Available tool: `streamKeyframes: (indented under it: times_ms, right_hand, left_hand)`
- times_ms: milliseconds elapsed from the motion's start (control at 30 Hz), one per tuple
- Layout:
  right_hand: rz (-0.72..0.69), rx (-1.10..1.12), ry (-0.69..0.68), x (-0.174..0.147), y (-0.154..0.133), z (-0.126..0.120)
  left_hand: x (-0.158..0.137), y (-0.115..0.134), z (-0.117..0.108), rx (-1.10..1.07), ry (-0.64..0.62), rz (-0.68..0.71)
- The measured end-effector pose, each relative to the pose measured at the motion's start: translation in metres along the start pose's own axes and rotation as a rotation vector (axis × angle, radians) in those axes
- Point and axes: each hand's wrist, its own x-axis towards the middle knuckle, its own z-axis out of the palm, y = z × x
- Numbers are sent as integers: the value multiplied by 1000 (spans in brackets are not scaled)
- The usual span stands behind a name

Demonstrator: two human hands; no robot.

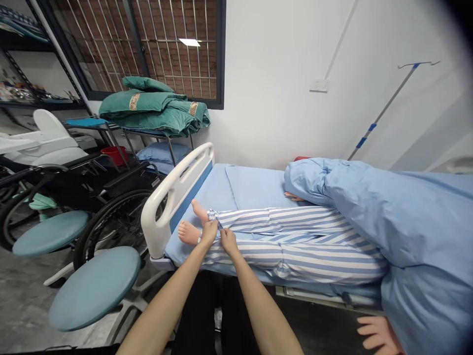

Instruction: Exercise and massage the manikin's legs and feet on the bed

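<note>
Blue-and-white striped trousers (310, 251) cover the legs of a care mannequin lying on a bed with a light blue sheet (251, 185). My left hand (210, 232) is closed on the trouser cuff near the ankles, close beside the mannequin's nearer foot (188, 232). Just to its right, my right hand (228, 240) pinches the same striped cloth at the lower leg. The farther foot (199, 212) sticks out bare from its cuff. My fingertips are partly hidden, and which leg's cuff each hand grips is hard to make out.
A white footboard (177, 182) closes the bed's left end. A light blue quilt (414, 222) covers the upper body; a mannequin hand (379, 335) hangs over the near side. Left stand a wheelchair (118, 222) and round stools (96, 288). An IV pole (384, 111) rises behind.
</note>
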Motion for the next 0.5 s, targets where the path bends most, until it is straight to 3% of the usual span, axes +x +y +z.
streamKeyframes:
  times_ms: [133,300,500]
  right_hand:
    - [23,132,15,3,6,-1]
    - [52,187,41,3,6,0]
    - [42,120,65,-2,-10,-12]
  left_hand:
    - [-10,3,8,-42,66,60]
    - [-41,6,41,-92,-8,171]
    - [-38,6,41,-136,-39,192]
